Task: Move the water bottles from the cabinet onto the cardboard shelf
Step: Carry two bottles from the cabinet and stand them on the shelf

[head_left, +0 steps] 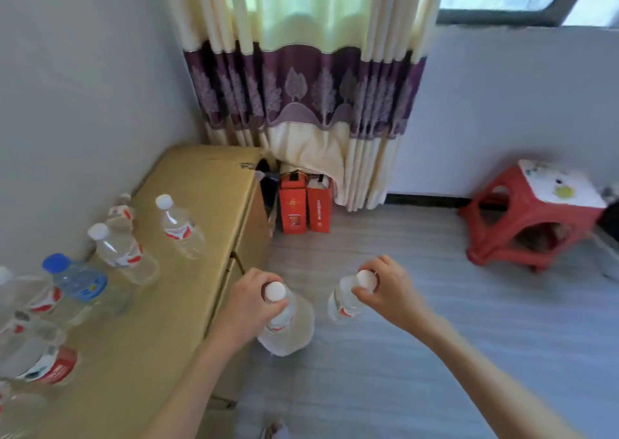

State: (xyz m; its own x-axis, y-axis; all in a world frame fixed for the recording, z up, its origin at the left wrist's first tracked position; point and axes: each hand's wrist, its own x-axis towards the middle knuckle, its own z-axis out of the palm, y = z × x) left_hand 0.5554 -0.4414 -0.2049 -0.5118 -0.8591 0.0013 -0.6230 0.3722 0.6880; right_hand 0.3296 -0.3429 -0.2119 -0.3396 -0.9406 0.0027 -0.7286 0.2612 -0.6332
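My left hand (249, 299) grips the neck of a clear water bottle (288, 331) with a white cap and red label, held over the floor beside the cardboard shelf (187, 271). My right hand (388, 288) pinches the cap end of a second, smaller bottle (343, 303) to the right. On the cardboard shelf's top stand several bottles: a white-capped one (179, 227) furthest right, another (122, 254) behind it, and a blue-capped one (78, 281) near the wall. The cabinet is not in view.
Two red boxes (304, 204) sit on the floor under the curtain (301, 87). A red plastic stool (532, 214) stands at the right by the wall. Grey floor (435, 355) spreads between the shelf and the stool.
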